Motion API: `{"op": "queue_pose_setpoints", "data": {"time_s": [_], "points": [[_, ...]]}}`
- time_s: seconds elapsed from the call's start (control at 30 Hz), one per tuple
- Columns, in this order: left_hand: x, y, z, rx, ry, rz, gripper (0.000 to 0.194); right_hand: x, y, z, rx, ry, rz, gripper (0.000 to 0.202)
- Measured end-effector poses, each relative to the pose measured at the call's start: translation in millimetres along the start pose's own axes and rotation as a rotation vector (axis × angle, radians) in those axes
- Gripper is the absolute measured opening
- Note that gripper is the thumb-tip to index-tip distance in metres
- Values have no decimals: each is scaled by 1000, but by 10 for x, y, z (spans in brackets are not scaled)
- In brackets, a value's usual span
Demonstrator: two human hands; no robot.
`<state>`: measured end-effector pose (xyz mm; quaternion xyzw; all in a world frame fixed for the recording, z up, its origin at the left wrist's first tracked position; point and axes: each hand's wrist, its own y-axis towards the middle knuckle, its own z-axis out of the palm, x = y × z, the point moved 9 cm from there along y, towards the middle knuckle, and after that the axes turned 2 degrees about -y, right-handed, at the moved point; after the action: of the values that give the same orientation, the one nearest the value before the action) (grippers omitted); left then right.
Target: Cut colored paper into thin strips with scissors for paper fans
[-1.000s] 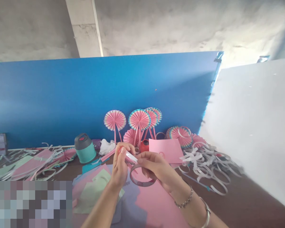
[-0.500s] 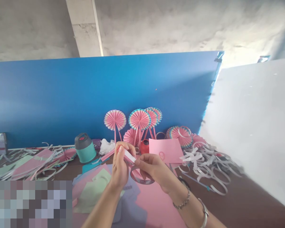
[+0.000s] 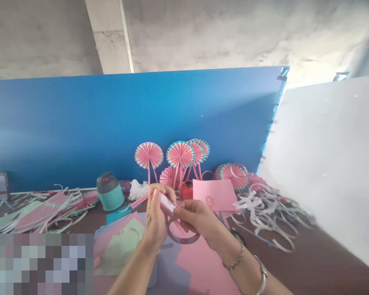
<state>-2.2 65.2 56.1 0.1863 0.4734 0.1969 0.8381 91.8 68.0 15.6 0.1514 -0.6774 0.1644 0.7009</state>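
My left hand (image 3: 156, 215) is wrapped round a pleated pink paper piece, mostly hidden by the fingers. Along its edge lies a white tape strip (image 3: 167, 202), slanting down towards my right hand (image 3: 194, 215). The right thumb and forefinger pinch the lower end of that strip. A thin grey tape roll (image 3: 184, 239) hangs beneath the right fingers; whether they grip it too is hard to see. Below both hands, pink paper sheets (image 3: 203, 262) and a pale green sheet (image 3: 119, 254) are spread on the table.
Finished pink paper fans (image 3: 181, 154) stand behind my hands, by a blue partition (image 3: 184, 106). A teal and grey container (image 3: 110, 192) is at the left. Curled white strips (image 3: 273, 217) pile up at the right. A pink card (image 3: 217, 190) leans near a red object (image 3: 187, 190).
The tape roll has swung down slightly below the right hand. Both hands stay in nearly the same place, still on the paper piece and the strip.
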Motion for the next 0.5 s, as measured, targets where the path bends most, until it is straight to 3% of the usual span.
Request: {"op": "queue_pose_setpoints", "data": {"time_s": [0.33, 0.5], "points": [[76, -45, 98, -1, -150, -181, 24, 28, 4, -16, -17, 18, 0, 40], [36, -39, 108, -12, -179, -177, 24, 39, 6, -37, -31, -3, -1, 38]]}}
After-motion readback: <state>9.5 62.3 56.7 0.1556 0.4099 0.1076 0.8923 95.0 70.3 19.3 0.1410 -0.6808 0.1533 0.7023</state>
